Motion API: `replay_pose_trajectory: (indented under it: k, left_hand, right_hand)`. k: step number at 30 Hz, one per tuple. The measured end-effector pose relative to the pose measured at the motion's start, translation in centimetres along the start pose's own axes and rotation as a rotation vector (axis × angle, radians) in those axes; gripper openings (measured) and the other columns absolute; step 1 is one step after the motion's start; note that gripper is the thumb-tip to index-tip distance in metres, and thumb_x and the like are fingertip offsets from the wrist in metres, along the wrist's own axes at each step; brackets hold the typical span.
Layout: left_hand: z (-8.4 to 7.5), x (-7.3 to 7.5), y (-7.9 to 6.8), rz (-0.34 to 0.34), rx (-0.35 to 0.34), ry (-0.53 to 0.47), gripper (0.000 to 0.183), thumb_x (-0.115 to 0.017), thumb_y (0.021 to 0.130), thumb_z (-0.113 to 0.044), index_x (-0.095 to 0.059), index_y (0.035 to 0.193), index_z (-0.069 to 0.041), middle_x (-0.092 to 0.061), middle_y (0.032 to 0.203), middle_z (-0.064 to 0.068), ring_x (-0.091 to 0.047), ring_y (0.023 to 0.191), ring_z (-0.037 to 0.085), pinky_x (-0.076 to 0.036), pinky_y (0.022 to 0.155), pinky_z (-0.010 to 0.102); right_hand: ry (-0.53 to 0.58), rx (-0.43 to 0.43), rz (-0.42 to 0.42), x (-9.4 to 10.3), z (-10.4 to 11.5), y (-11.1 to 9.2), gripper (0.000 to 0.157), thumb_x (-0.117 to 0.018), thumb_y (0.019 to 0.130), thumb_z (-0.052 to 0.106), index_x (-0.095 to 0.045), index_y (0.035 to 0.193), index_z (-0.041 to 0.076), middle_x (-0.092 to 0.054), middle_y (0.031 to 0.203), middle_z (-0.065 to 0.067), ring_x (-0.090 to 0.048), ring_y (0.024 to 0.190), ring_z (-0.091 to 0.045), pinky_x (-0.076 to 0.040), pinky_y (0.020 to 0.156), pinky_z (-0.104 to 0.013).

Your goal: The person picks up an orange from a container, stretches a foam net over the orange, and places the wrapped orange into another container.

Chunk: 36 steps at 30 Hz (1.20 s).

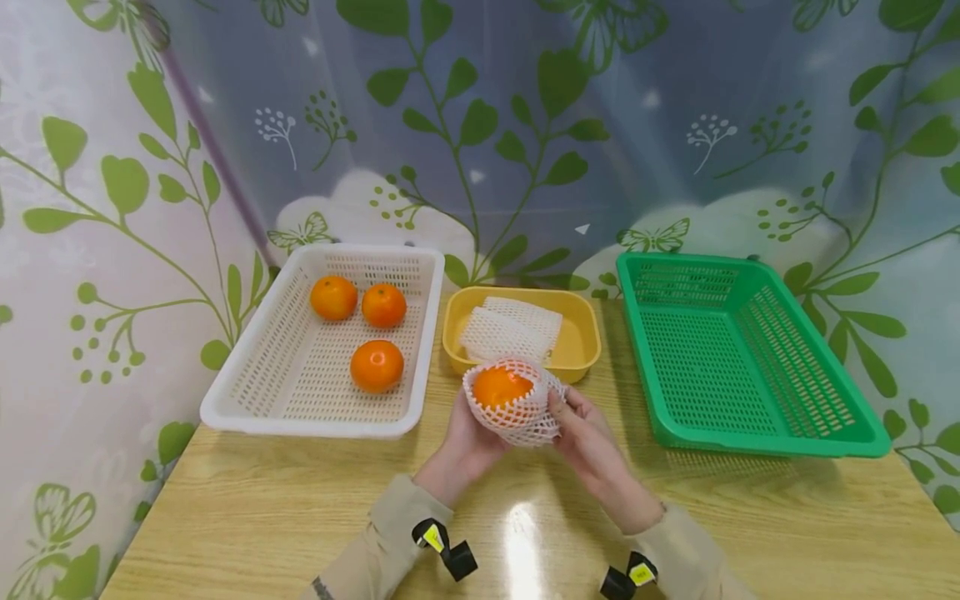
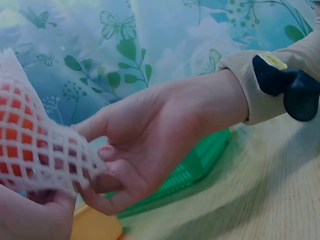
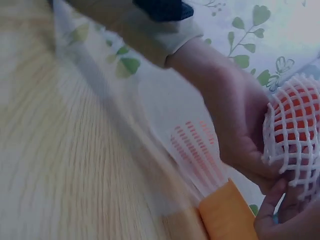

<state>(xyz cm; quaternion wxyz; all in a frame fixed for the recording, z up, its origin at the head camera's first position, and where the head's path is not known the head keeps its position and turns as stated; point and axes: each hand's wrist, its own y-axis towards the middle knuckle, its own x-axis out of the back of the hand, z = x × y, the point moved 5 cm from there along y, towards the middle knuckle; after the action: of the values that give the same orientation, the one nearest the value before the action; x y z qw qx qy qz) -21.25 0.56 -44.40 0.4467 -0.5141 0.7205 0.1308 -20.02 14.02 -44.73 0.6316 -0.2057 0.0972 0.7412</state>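
Note:
An orange (image 1: 501,388) sits inside a white foam net sleeve (image 1: 528,425), its top showing through the net's open end in the head view. My left hand (image 1: 467,442) holds the netted orange from the left and below, most of its fingers hidden behind it. On the right, my right hand (image 1: 588,442) pinches the gathered end of the net between thumb and fingers, as the left wrist view also shows. Both hands are above the table, just in front of a yellow tray (image 1: 581,367) where more flat foam nets (image 1: 510,329) lie.
At left stands a white basket (image 1: 315,427) with three bare oranges (image 1: 377,367) in it. A green basket (image 1: 750,440) stands at right. All rest on a wooden table (image 1: 262,517), with a leaf-patterned curtain (image 1: 510,192) close behind.

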Motion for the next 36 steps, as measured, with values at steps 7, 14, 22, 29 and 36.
replay_pose_trajectory:
  k: [7,14,22,29,36]
  left_hand:
    - [-0.4,0.4,0.2,-0.027,-0.028,0.095,0.068,-0.023,0.106,-0.056,-0.03,0.158,-0.014,-0.043,0.151,0.012,-0.052,0.122,0.017,-0.048,0.097,0.029]
    - [-0.2,0.2,0.4,-0.005,-0.011,0.176,0.065,-0.026,0.108,-0.054,-0.03,0.158,-0.014,-0.038,0.156,0.019,-0.048,0.134,0.026,-0.047,0.106,0.035]
    - [-0.9,-0.1,0.1,-0.045,-0.086,0.387,0.071,-0.037,0.104,-0.062,-0.038,0.154,-0.012,-0.047,0.149,0.017,-0.051,0.129,0.028,-0.04,0.112,0.046]
    - [-2.5,-0.9,-0.2,-0.012,-0.29,0.717,0.059,-0.038,0.107,-0.052,-0.043,0.152,-0.015,-0.045,0.153,0.005,-0.04,0.141,0.026,-0.03,0.117,0.055]
    - [-2.0,-1.6,-0.6,0.062,-0.335,0.847,0.051,-0.04,0.108,-0.044,-0.036,0.154,-0.022,-0.046,0.152,0.008,-0.037,0.144,0.027,-0.025,0.12,0.055]
  right_hand:
    - [-0.291,0.185,-0.06,0.2,1.5,0.1,0.045,-0.049,0.108,0.017,-0.036,0.15,0.008,-0.049,0.139,-0.007,-0.055,0.121,-0.015,-0.048,0.104,-0.037]
    - [-0.61,0.358,0.103,-1.0,2.9,-0.5,0.083,-0.074,0.093,0.011,-0.027,0.159,0.027,-0.035,0.16,-0.005,-0.035,0.145,-0.028,-0.028,0.117,-0.055]
    - [-0.59,0.374,0.02,-0.7,3.3,-0.6,0.087,-0.08,0.085,0.003,-0.032,0.156,0.016,-0.041,0.154,-0.006,-0.044,0.138,-0.023,-0.037,0.113,-0.025]
    - [-0.541,0.33,0.032,-0.4,3.5,-0.6,0.068,-0.064,0.098,0.009,-0.031,0.156,0.013,-0.049,0.142,-0.014,-0.055,0.125,-0.018,-0.05,0.1,-0.025]
    - [-0.592,0.27,0.107,-0.6,2.8,-0.6,0.064,-0.061,0.101,0.019,-0.03,0.157,0.015,-0.049,0.142,-0.019,-0.056,0.124,-0.032,-0.054,0.095,-0.038]
